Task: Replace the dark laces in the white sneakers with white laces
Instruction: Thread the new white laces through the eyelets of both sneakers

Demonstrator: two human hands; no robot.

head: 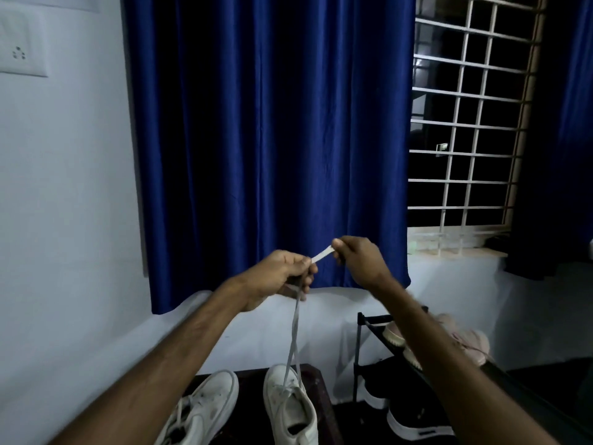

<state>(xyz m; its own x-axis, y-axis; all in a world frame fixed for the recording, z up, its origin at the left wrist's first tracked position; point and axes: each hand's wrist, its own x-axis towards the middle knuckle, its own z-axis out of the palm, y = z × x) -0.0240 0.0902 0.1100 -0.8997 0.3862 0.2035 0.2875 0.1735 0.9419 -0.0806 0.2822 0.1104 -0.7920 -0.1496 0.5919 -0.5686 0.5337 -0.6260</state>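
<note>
A blue curtain fills most of the wall ahead. To its right is a white window grille with darkness behind it. A socket plate sits high on the left.

Low on the right stands a black rack, with pink shoes on its top shelf and black shoes beneath. Just beside it is a dark stool that carries both white sneakers. The laced sneaker stands toe away from the person. The other sneaker leans to its left, apart from it.

Both arms reach forward, with the hands raised well above the stool in front of the curtain's hem. The left hand has its fingers curled in, gripping the white lace. The lace rises to it in two strands from the front eyelets of the laced sneaker. A short flat stretch of lace runs from that fist to the right hand. There the thumb and forefinger pinch its end and the remaining fingers are folded under. The two hands are near each other, not touching.
</note>
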